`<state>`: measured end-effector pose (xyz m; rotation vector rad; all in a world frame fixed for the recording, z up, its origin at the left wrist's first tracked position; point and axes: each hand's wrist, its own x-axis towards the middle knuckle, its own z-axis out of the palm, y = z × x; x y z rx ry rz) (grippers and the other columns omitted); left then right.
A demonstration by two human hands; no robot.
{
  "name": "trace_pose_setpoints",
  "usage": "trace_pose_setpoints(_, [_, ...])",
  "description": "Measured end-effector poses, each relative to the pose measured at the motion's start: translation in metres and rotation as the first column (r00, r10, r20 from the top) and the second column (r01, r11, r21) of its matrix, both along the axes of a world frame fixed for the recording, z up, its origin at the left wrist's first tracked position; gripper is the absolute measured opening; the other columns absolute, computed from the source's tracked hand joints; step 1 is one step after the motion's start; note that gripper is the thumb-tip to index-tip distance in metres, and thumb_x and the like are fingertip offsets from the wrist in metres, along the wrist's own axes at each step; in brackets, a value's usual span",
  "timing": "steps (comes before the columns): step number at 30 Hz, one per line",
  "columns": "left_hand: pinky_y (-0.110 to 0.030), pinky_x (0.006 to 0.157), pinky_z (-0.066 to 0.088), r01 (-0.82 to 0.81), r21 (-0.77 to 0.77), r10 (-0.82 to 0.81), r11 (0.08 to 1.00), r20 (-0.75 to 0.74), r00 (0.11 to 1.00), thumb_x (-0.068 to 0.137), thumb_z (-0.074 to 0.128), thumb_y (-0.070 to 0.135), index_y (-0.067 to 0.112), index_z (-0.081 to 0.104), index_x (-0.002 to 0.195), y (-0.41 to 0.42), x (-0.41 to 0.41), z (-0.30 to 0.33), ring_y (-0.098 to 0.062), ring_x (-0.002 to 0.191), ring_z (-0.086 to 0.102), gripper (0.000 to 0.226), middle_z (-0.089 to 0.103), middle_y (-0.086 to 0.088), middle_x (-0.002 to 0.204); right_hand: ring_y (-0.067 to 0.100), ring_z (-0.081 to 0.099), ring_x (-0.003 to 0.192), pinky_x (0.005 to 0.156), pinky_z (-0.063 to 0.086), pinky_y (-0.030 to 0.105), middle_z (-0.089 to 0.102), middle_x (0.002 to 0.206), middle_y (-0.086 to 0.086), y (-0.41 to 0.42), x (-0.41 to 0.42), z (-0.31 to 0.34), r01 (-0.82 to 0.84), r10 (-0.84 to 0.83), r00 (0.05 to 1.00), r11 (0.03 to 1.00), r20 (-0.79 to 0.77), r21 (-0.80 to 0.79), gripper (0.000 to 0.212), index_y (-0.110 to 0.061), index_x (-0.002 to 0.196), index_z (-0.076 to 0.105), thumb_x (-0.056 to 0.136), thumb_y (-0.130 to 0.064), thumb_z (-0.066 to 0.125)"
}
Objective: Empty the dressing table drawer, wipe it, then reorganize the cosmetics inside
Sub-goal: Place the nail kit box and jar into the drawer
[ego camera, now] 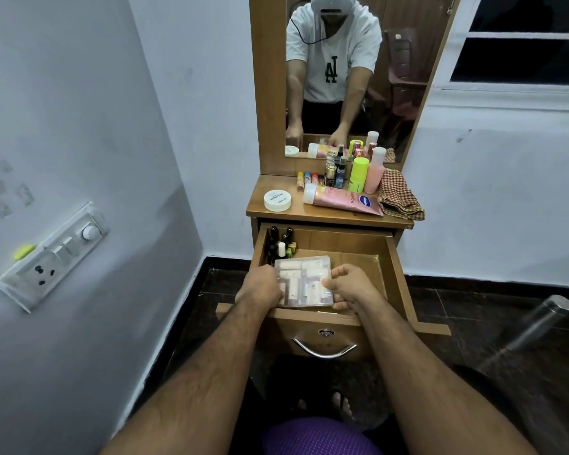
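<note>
Both hands reach into the open drawer (398, 274) and hold a flat clear plastic case (301, 280) of small cosmetics; the left hand (263, 287) is closed on the case's left edge, fingers curled down over it; the right hand (349, 287) clamps the right edge, thumb on the lid and fingers wrapped under the near corner; the case lies between the two hands, toward the front left of the drawer, and whether it rests on the drawer floor or is lifted just clear of it I cannot tell. Behind the case, in the drawer's back left corner, stands a cluster of small dark bottles (280, 243); the right half of the drawer floor shows bare wood. On the desk (263, 213) above sit a white round jar (277, 200), a pink tube (342, 200) lying on its side, upright bottles including a lime green one (358, 174) and a pink one (374, 169), and a folded checked cloth (398, 195) at the right edge.
</note>
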<state>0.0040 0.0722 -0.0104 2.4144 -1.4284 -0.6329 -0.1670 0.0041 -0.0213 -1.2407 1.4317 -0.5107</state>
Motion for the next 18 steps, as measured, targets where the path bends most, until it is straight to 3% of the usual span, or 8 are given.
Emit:
trace_pose_setpoints(5, [-0.028,0.065,0.048,0.048,0.037,-0.049,0.998,0.033,0.998,0.088,0.069,0.013,0.015,0.064,0.095,-0.002,0.000,-0.005,-0.015,0.079,0.059,0.008,0.058,0.001,0.081,0.007,0.056,0.036,0.036,0.044,0.022,0.065,0.073,0.007,0.003,0.007,-0.001,-0.019,0.021,0.997,1.000,-0.069,0.024,0.019,-0.014,0.089,0.049,0.093,-0.003,0.063])
trace_pose_setpoints(8, [-0.032,0.077,0.055,0.088,0.053,-0.090,0.995,0.042,0.995,0.087,0.068,0.015,0.017,0.063,0.107,-0.002,0.000,-0.006,-0.017,0.086,0.060,0.020,0.064,-0.001,0.096,0.016,0.065,0.049,0.036,0.044,0.021,0.070,0.077,0.009,0.004,0.010,-0.001,-0.033,0.038,0.995,0.998,-0.093,0.055,0.022,-0.014,0.084,0.050,0.092,0.001,0.063])
trace_pose_setpoints(10, [-0.031,0.076,0.054,0.110,0.053,-0.113,0.993,0.051,0.992,0.088,0.067,0.016,0.020,0.063,0.118,-0.002,0.000,-0.006,-0.016,0.087,0.059,0.031,0.064,-0.001,0.101,0.015,0.064,0.050,0.033,0.040,0.018,0.071,0.080,0.009,0.005,0.011,-0.001,-0.058,0.067,0.991,0.995,-0.118,0.076,0.021,-0.013,0.082,0.053,0.092,0.003,0.062])
trace_pose_setpoints(14, [-0.031,0.072,0.052,0.090,0.034,-0.092,0.995,0.063,0.994,0.089,0.064,0.013,0.013,0.065,0.109,-0.002,0.001,-0.009,-0.018,0.085,0.059,0.020,0.064,-0.004,0.097,0.004,0.053,0.039,0.033,0.037,0.017,0.068,0.078,0.003,0.004,0.010,0.002,-0.149,0.160,0.965,0.987,-0.206,0.066,0.009,-0.011,0.093,0.067,0.091,-0.002,0.066])
trace_pose_setpoints(18, [-0.032,0.072,0.052,0.069,0.004,-0.069,0.998,0.069,0.995,0.091,0.063,0.011,0.012,0.066,0.107,-0.001,0.001,-0.009,-0.019,0.087,0.061,0.016,0.063,-0.003,0.097,0.008,0.052,0.050,0.042,0.042,0.019,0.070,0.081,0.004,0.003,0.012,0.000,-0.203,0.215,0.955,0.976,-0.203,0.078,0.015,-0.008,0.102,0.068,0.090,0.001,0.066])
